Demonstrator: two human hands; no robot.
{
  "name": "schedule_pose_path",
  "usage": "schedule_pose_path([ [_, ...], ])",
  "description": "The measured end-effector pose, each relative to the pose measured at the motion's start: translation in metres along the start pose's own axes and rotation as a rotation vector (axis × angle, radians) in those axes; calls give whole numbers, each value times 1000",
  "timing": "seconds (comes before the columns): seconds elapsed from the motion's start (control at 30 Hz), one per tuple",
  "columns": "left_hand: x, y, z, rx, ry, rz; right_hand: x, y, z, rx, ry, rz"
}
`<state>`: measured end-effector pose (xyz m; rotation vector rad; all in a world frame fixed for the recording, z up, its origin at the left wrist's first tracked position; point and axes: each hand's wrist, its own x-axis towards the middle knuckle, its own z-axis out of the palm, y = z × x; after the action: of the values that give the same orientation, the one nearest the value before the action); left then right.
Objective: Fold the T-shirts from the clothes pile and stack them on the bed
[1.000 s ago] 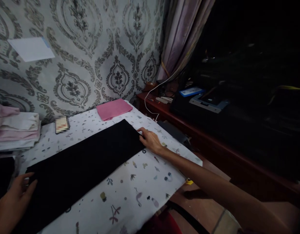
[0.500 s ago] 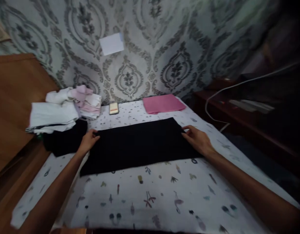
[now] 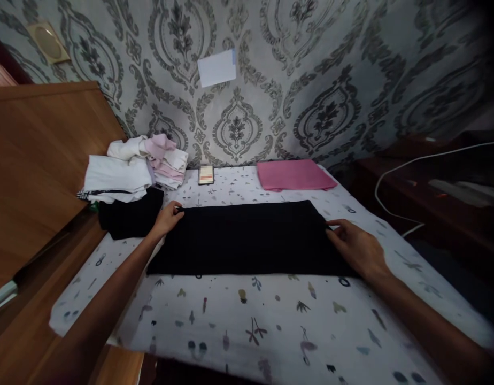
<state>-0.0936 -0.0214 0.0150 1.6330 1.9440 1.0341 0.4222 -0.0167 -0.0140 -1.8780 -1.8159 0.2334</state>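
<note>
A black folded cloth (image 3: 251,240) lies flat and wide across the patterned white sheet. At its far left corner, my left hand (image 3: 169,218) is closed, thumb and fingers pinching the edge. My right hand (image 3: 357,247) pinches the right edge of the same cloth, with the palm over that side. What kind of garment it is, if any, does not show. Behind it lies a folded pink cloth (image 3: 295,175). To the left of my left hand, a black piece of clothing (image 3: 132,215) lies under a pile of white and pink clothes (image 3: 116,174).
A small framed card (image 3: 206,175) sits by the patterned wall. The printed sheet (image 3: 279,331) covers the surface in front of me. A wooden panel (image 3: 50,176) stands on the left. At the right, a white cable (image 3: 395,216) hangs by dark red furniture (image 3: 439,198).
The whole view has shifted, so everything sits farther right. Both hands stay at the edges of the black cloth, whose near edge now lies level in view.
</note>
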Motion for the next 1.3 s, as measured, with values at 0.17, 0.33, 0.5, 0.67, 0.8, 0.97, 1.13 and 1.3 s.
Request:
schedule_pose_path([
  [0.17, 7, 7, -7, -97, -84, 46, 4, -74, 6, -37, 40, -426],
  [0.33, 4, 10, -9, -188, -124, 94, 15, -209, 55, 261, -482, -718],
  [0.5, 1, 5, -7, -217, -126, 107, 21, -275, 102, 120, -524, -496],
  [0.67, 2, -1, -7, -153, -53, 96, 20, -277, 111, 146, -482, -450],
  [0.8, 5, -2, -6, -26, -13, 65, 17, -270, 109, 177, -414, -386],
  [0.97, -13, 11, -9, 152, 69, 94, 8, -266, 104, 129, -327, -434],
  [1.13, -69, 26, 14, 377, -102, 398, 6, -292, 117, 218, -328, -802],
  [1.3, -110, 28, 39, 450, -204, 383, 5, -314, 148, 139, -618, -919],
])
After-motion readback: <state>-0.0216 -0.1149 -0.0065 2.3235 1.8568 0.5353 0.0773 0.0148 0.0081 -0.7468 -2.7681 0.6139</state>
